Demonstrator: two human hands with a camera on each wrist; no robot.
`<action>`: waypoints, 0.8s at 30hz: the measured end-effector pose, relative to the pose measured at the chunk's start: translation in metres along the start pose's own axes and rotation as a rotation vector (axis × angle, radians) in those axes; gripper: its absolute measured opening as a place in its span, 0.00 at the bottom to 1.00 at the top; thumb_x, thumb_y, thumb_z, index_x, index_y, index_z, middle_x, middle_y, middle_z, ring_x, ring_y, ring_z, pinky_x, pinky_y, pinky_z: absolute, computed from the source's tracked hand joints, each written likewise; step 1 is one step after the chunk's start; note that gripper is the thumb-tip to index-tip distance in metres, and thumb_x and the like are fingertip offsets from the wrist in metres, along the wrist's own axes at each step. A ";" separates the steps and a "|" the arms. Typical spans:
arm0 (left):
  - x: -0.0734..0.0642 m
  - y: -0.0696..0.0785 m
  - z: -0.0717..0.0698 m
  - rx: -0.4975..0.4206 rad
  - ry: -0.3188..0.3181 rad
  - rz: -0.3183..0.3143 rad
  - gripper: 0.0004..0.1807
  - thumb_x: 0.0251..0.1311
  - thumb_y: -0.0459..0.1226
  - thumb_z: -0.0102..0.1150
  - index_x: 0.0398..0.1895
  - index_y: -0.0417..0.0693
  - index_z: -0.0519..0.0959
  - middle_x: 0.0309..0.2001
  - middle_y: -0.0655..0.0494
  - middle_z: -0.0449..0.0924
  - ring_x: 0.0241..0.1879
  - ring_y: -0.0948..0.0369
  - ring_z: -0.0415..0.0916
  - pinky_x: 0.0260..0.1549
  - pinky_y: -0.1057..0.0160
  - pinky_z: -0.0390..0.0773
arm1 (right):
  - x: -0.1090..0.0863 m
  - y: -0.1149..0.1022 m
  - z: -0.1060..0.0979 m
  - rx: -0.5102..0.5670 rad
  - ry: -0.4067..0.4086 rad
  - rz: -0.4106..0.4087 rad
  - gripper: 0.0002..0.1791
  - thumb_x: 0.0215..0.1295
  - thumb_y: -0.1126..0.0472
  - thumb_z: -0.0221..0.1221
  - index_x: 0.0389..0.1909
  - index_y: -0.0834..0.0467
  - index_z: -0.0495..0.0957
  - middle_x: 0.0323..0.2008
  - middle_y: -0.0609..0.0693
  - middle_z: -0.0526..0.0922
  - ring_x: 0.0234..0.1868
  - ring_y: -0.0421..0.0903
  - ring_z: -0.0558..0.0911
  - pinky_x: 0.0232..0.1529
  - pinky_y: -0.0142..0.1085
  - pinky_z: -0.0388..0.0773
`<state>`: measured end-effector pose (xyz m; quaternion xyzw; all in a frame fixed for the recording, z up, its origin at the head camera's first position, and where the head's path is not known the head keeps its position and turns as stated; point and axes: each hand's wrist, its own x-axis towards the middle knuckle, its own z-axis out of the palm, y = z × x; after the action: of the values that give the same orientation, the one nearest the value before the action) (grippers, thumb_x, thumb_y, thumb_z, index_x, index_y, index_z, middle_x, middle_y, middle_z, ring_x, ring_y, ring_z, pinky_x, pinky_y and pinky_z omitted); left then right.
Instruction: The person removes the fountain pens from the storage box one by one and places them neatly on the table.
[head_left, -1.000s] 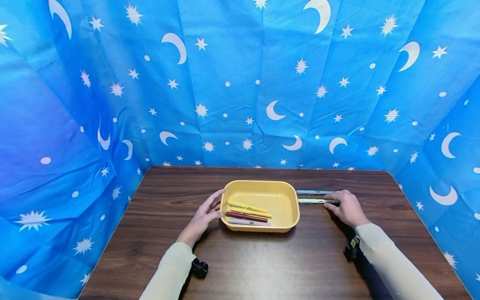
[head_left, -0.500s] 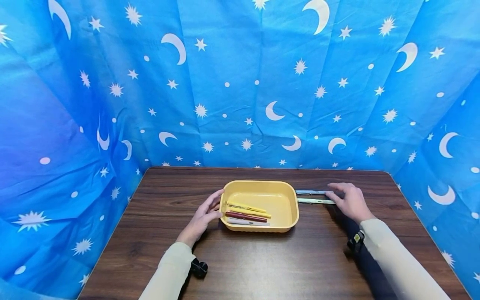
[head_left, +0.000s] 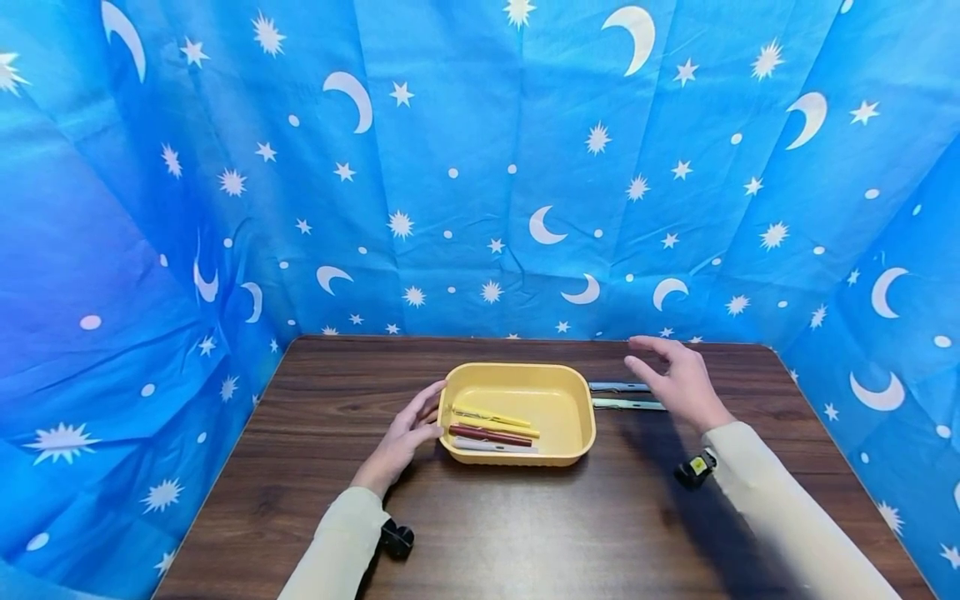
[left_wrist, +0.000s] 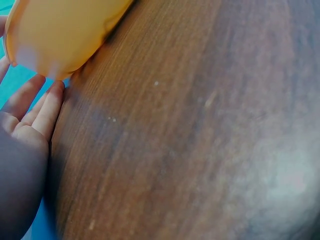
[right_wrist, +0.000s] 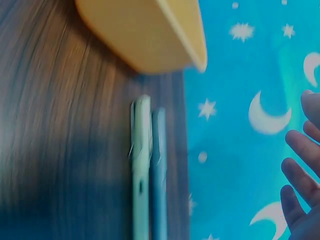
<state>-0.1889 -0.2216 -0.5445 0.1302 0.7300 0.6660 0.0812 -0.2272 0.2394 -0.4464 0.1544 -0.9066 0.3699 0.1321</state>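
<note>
My left hand (head_left: pixel 401 437) rests fingers and thumb against the left end of a yellow plastic bin (head_left: pixel 577 454). In the left wrist view its straight fingers touch the bin's outer wall (left_wrist: pixel 65 35). Inside the bin lie yellow pens (head_left: pixel 495 422), dark red pens (head_left: pixel 491 435) and a whitish pen (head_left: pixel 495 447), grouped at the front left. My right hand (head_left: pixel 678 383) is raised with fingers spread, holding nothing. Below it, a pale green pen (right_wrist: pixel 142 165) and a blue pen (right_wrist: pixel 159 175) lie side by side on the table, clips toward the bin. Their far ends are partly hidden by the hand.
The brown wood-grain table (head_left: pixel 517 533) has its back edge just behind the bin. A blue cloth (head_left: pixel 465 167) with white moons and stars hangs behind and along both sides. Each wrist carries a small black camera, such as the right one (head_left: pixel 696 468).
My right hand has left the right ends of the pale green and blue pens, risen and moved toward the back left. The pens stay beside the bin; my left hand keeps its place.
</note>
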 end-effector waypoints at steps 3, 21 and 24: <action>0.000 0.000 0.000 0.013 0.007 -0.005 0.40 0.70 0.28 0.55 0.84 0.58 0.59 0.83 0.48 0.56 0.80 0.45 0.57 0.64 0.72 0.71 | 0.005 -0.014 0.006 0.036 -0.026 -0.009 0.26 0.75 0.48 0.63 0.68 0.57 0.79 0.63 0.57 0.83 0.67 0.59 0.78 0.62 0.60 0.79; 0.001 -0.001 0.000 0.020 0.020 -0.009 0.40 0.70 0.28 0.56 0.83 0.61 0.60 0.82 0.50 0.57 0.80 0.49 0.58 0.66 0.70 0.70 | 0.033 -0.069 0.061 0.136 -0.236 -0.081 0.24 0.71 0.53 0.68 0.64 0.59 0.81 0.61 0.55 0.85 0.65 0.56 0.81 0.62 0.57 0.80; 0.000 -0.002 0.000 0.024 0.024 -0.008 0.40 0.70 0.28 0.55 0.83 0.61 0.61 0.82 0.50 0.57 0.80 0.49 0.58 0.66 0.70 0.70 | 0.039 -0.073 0.071 0.140 -0.270 -0.099 0.24 0.71 0.55 0.68 0.64 0.59 0.82 0.61 0.55 0.85 0.65 0.55 0.81 0.62 0.55 0.80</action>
<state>-0.1892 -0.2215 -0.5461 0.1203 0.7393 0.6584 0.0736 -0.2445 0.1321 -0.4362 0.2561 -0.8793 0.4012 0.0162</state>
